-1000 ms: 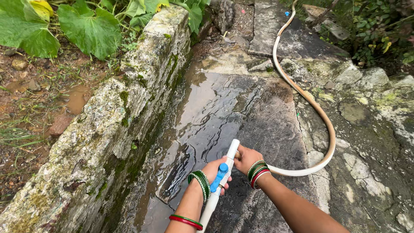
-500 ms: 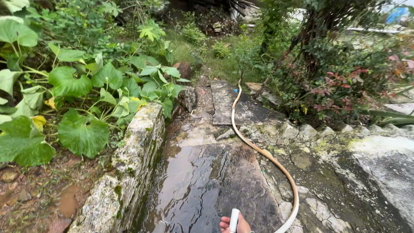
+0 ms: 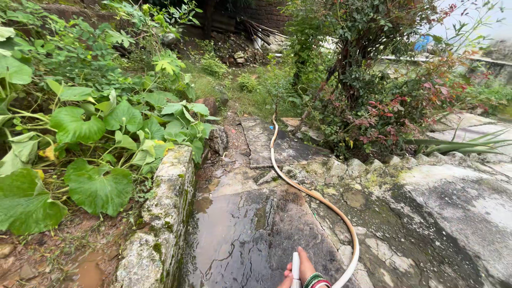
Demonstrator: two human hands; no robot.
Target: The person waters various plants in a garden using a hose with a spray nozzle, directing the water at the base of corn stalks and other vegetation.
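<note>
At the bottom edge, my right hand (image 3: 308, 268), with green and red bangles on the wrist, is closed around the tip of a white pipe (image 3: 295, 266). A beige hose (image 3: 320, 200) leaves that hand, loops right and runs away up the stone path towards the bushes. A sliver of skin left of the pipe at the frame's edge may be my left hand (image 3: 284, 281); its grip is cut off. In front of the pipe lies a wet, dark stone slab (image 3: 240, 229).
A low mossy stone wall (image 3: 165, 213) borders the slab on the left, with big green leaves (image 3: 96, 186) and a muddy puddle (image 3: 88, 272) beyond. Rough pale stone paving (image 3: 453, 202) spreads right. A red-leaved shrub (image 3: 384, 112) stands behind it.
The view has tilted up from my hands to the garden ahead. My hands and the pipe have slid to the bottom edge; the blue valve and my left wrist are out of sight.
</note>
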